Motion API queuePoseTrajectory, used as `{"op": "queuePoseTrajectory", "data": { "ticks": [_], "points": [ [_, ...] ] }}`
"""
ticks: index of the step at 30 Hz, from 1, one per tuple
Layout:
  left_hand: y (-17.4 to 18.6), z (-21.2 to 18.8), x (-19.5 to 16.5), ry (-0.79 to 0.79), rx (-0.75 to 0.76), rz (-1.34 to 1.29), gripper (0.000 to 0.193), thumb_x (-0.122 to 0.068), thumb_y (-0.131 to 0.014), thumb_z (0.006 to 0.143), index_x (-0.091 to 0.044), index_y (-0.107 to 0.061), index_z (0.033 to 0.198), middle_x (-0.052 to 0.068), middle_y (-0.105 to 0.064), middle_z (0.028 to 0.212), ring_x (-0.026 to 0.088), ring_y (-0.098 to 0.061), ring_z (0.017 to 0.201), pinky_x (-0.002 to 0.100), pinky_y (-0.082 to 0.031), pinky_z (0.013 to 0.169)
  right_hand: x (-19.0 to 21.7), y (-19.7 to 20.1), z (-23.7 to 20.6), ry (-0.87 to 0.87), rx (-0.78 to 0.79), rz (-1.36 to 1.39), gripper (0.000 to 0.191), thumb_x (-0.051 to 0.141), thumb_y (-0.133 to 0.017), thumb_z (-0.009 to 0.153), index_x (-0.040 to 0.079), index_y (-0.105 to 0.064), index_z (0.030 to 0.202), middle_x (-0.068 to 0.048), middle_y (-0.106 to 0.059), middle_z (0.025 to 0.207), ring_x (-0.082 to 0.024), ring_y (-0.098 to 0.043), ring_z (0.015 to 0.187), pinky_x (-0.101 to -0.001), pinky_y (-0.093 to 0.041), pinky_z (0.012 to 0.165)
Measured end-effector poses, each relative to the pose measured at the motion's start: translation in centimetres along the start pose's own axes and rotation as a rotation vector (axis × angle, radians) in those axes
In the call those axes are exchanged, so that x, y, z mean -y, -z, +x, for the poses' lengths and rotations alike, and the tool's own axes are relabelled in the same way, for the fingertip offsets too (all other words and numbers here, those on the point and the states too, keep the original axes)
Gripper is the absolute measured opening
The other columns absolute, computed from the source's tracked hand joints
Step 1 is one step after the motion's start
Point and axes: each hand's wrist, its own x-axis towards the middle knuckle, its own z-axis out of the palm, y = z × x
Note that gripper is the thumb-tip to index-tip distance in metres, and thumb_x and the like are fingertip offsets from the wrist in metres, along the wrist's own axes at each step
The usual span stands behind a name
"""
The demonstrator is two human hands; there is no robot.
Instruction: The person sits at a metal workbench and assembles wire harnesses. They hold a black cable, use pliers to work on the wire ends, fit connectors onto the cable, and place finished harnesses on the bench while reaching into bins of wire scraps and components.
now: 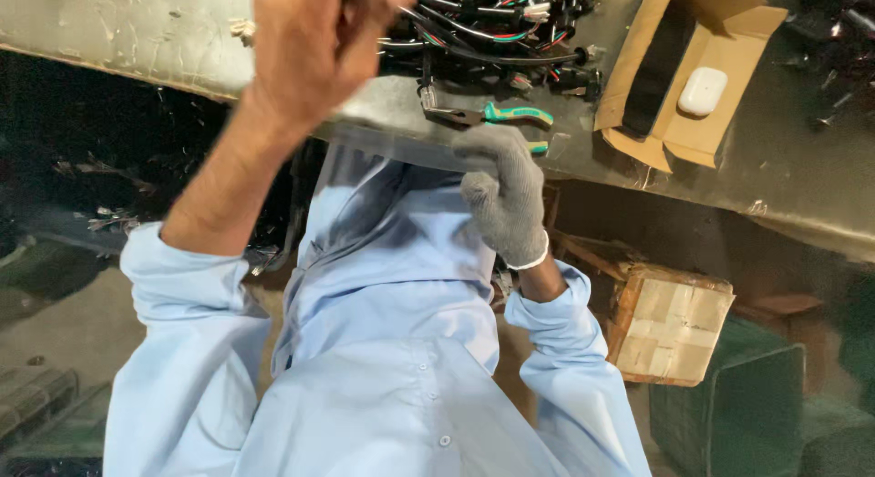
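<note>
Gloved right hand (504,196) (by pliers (497,117))

Dim, motion-blurred, dark shadowy edges

— What sort of place is this?
— A workshop. A worn, scratched grey metal workbench (137,30) carries a tangled bundle of black, red and green wires with connectors (492,26) and green-handled pliers (501,115).
— Anything else?
— An open brown cardboard box (670,131), a taped carton (673,324) on the littered floor.
</note>
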Motion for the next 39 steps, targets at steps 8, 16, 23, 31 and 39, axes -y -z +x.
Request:
{"op": "queuePoseTrajectory", "data": {
  "ticks": [8, 16, 23, 31, 39],
  "points": [
    [-7.0, -13.2, -5.6, 0.682, 0.433, -0.764, 0.02, -0.023, -0.07, 0.101, -0.005, -0.067, 0.11, 0.005, -0.057, 0.083, 0.017, -0.051, 0.074, 0.032, -0.043, 0.064, 1.6, 0.0, 0.7, -0.324, 0.137, 0.638, 0.038, 0.035, -0.049, 0.12, -0.001, -0.062, 0.114, -0.009, -0.065, 0.108, -0.014, -0.058, 0.097, -0.0304, -0.05, 0.092],
    [-1.3, -15.2, -3.5, 0.783, 0.034, -1.146, 0.04, -0.026, -0.072, 0.097, -0.011, -0.053, 0.129, -0.001, -0.061, 0.102, 0.004, -0.056, 0.088, 0.021, -0.046, 0.074, 3.6, 2.1, 0.8, -0.26, 0.504, -0.195, 0.025, 0.02, -0.061, 0.1, 0.007, -0.067, 0.121, -0.011, -0.071, 0.096, -0.027, -0.071, 0.084, -0.0369, -0.055, 0.075],
    [0.3, -13.6, -4.3, 0.456, 0.048, -0.739, 0.022, -0.008, -0.077, 0.1, -0.005, -0.055, 0.104, 0.005, -0.067, 0.088, 0.009, -0.062, 0.078, 0.024, -0.049, 0.068, 3.6, 0.0, 0.1, -0.023, 0.462, -0.169, 0.015, 0.018, -0.067, 0.098, 0.008, -0.066, 0.109, -0.013, -0.067, 0.089, -0.035, -0.068, 0.079, -0.0411, -0.053, 0.068],
    [1.5, -12.1, -5.3, 0.469, -0.25, -0.714, 0.032, -0.01, -0.08, 0.103, -0.002, -0.049, 0.105, 0.005, -0.061, 0.081, 0.003, -0.048, 0.066, 0.02, -0.039, 0.06, 3.5, -0.2, -0.8, -0.025, 0.41, -0.078, 0.009, 0.013, -0.065, 0.098, 0.007, -0.066, 0.105, -0.011, -0.067, 0.084, -0.034, -0.069, 0.075, -0.0399, -0.053, 0.067],
    [3.0, -8.5, -6.2, 0.313, -0.098, -0.523, 0.022, -0.015, -0.075, 0.107, -0.005, -0.056, 0.107, 0.006, -0.062, 0.09, 0.013, -0.062, 0.073, 0.024, -0.05, 0.064, 3.5, -1.4, -0.1, 0.082, 0.295, -0.122, 0.016, 0.006, -0.064, 0.098, 0.005, -0.062, 0.114, -0.011, -0.067, 0.106, -0.033, -0.065, 0.1, -0.0398, -0.053, 0.092]
  ]
}}
